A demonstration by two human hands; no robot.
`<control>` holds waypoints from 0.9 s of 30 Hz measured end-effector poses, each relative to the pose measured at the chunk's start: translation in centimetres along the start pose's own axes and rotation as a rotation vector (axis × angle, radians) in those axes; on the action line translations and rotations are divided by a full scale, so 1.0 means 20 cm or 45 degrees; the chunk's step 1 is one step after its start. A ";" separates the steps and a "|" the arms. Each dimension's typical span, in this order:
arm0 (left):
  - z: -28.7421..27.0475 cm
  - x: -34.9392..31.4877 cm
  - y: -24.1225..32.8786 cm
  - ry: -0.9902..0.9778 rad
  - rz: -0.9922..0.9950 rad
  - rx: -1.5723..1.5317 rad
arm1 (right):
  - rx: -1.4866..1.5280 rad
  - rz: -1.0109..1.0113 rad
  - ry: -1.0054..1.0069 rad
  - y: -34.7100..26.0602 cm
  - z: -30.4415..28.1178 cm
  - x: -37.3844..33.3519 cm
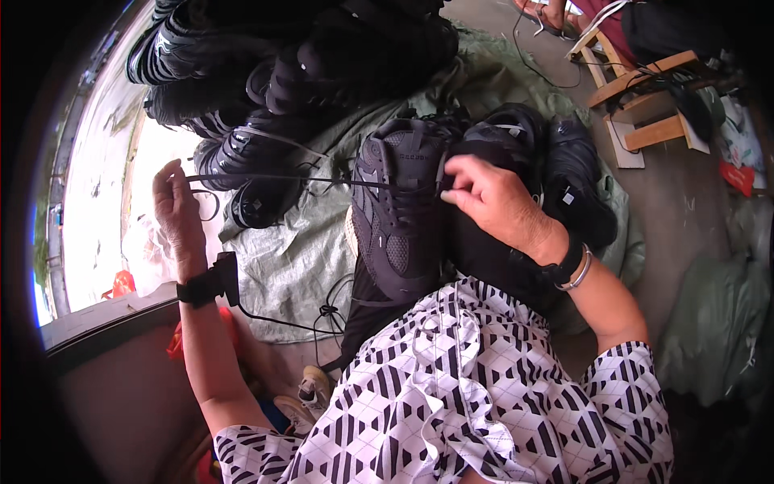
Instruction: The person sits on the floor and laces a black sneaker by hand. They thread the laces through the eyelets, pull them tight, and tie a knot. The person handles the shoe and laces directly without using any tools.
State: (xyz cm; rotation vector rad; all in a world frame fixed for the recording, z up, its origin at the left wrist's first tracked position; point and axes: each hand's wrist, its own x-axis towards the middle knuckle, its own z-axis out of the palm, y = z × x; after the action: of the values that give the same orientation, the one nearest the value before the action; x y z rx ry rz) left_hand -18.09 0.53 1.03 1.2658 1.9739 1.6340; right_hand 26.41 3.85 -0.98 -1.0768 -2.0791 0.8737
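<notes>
A black sneaker (397, 218) rests on my lap, its toe toward me and its tongue upright. From its eyelets a dark shoelace (282, 179) runs taut to the left, where my left hand (177, 202) pinches it well away from the shoe. My right hand (492, 198) is at the sneaker's right side by the upper eyelets, thumb and fingers pressed together. Whatever lies between those fingertips is too small to make out. Just beyond the right hand lie more black shoes (576, 181).
Stacked black shoes (322, 64) fill the far left on a pale green woven sheet (282, 278). A wooden stool (645, 105) lies at the far right, near another person's foot (548, 16). A cable (282, 321) trails from my left wristband. A green sack (713, 323) sits at right.
</notes>
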 end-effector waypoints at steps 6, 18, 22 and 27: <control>-0.18 -0.04 -0.39 -0.002 -0.027 0.235 | -0.058 0.097 -0.388 0.06 -0.19 -0.14; 0.37 -0.55 -0.06 -0.549 -0.390 -0.183 | 2.577 0.323 0.695 0.65 -0.95 -0.70; 0.54 -0.68 0.19 -0.683 -0.212 -0.318 | 2.427 0.389 1.126 1.06 -1.33 -1.17; 0.65 -0.73 0.21 -0.559 0.270 0.096 | 0.929 1.088 1.479 1.17 -1.32 -1.38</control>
State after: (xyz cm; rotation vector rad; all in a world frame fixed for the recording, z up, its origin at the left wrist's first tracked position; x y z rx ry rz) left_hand 1.12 -2.14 -3.79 1.7385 1.6893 1.2311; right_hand 69.70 -2.35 -10.20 -1.4936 -0.2665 0.9029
